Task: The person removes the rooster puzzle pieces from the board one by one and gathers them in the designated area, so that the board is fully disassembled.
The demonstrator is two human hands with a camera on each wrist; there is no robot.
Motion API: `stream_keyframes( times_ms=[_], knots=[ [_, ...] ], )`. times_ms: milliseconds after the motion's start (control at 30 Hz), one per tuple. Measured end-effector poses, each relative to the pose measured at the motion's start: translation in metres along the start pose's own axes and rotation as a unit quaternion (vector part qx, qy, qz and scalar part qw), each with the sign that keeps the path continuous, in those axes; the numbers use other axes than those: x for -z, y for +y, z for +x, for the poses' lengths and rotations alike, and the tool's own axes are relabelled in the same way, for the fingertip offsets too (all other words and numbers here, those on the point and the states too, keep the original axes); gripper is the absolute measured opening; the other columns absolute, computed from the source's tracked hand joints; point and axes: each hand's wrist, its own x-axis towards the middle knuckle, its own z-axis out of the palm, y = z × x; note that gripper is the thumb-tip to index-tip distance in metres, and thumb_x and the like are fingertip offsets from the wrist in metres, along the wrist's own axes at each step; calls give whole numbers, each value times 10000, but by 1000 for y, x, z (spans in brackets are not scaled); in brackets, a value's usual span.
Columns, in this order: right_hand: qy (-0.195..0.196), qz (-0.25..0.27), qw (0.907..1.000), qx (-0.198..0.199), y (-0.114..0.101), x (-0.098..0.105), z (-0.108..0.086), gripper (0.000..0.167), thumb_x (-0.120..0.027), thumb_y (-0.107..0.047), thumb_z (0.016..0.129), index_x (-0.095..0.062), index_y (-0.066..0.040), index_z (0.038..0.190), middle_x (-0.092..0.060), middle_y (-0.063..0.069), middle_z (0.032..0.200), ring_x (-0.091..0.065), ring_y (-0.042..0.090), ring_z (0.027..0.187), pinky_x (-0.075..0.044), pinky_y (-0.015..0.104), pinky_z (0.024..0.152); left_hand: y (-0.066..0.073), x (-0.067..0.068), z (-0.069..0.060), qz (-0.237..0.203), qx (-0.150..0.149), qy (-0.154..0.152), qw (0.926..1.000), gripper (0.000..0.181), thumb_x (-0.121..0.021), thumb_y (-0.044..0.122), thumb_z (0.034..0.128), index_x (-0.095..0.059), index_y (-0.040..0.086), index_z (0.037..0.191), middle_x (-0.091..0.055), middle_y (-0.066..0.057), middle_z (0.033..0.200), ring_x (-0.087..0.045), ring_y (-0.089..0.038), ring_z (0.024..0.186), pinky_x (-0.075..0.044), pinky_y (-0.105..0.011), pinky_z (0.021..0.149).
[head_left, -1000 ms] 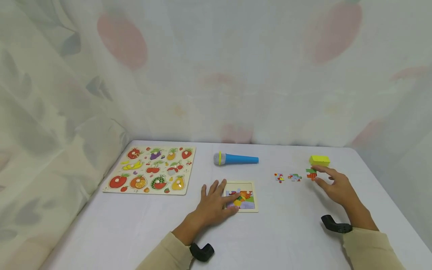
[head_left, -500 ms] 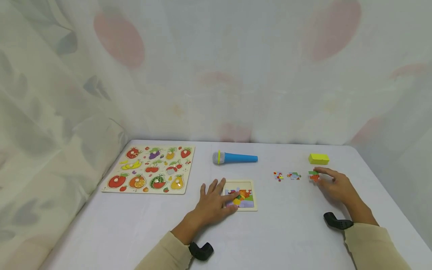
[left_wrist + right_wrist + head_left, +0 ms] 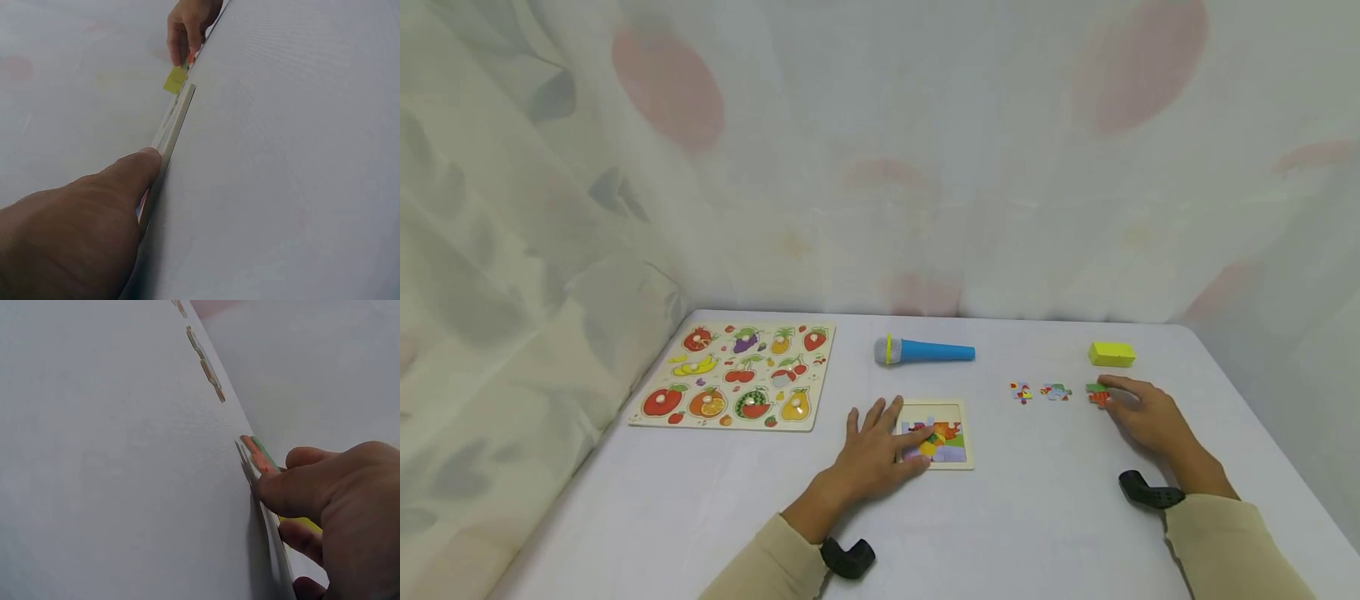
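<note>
A small square puzzle tray (image 3: 967, 433) lies at the middle of the table, several pieces in its lower part. The left hand (image 3: 872, 458) rests spread over its left side, with thumb and index finger on the pieces. At the right, the right hand (image 3: 1153, 425) pinches a red and green puzzle piece (image 3: 1097, 395) between thumb and index finger; the right wrist view shows this piece (image 3: 257, 454) tilted, with a shadow beside it. Two loose pieces lie to its left, one mostly blue (image 3: 1056, 392), one red and yellow (image 3: 1021, 392).
Behind the tray lies a blue toy microphone (image 3: 936, 352). A yellow block (image 3: 1112, 354) stands behind the right hand. On the left is a fruit puzzle board (image 3: 730, 375). Curtains hang along the table's back and sides.
The right hand has shifted slightly right and toward the person, and its thumb and index finger have closed on the red and green piece. The left hand stays on the tray.
</note>
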Motion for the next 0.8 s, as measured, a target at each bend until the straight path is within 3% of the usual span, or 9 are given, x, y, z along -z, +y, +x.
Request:
stream_keyframes(
  times_ms=[367,700,800],
  knots=[
    [50,-138,9999,88,3,0,2,438,-583,-103,932,-514,27,1345,-441,318,1367,-303,546,1277,-246,690,960,0,1,0,10,-46,58,10000,529,-485,623,912,-463,442,1408,-186,-103,1582,-122,-366,1425,-10,-661,1050],
    [161,-97,9995,-257,-10,0,-6,489,-534,-137,927,-466,5,1390,-372,359,1391,-290,561,1271,-258,696,948,0,1,-1,72,-42,56,9999,581,-463,628,917,-398,427,1458,-184,-107,1582,-119,-358,1428,-15,-648,1058],
    [301,-22,9995,-73,-16,0,-8,481,-558,-110,919,-479,8,1379,-398,356,1374,-310,559,1259,-263,694,945,0,0,-1,113,21,64,9999,623,-460,639,912,-378,396,1479,-191,-110,1579,-123,-349,1429,-22,-641,1062]
  ],
)
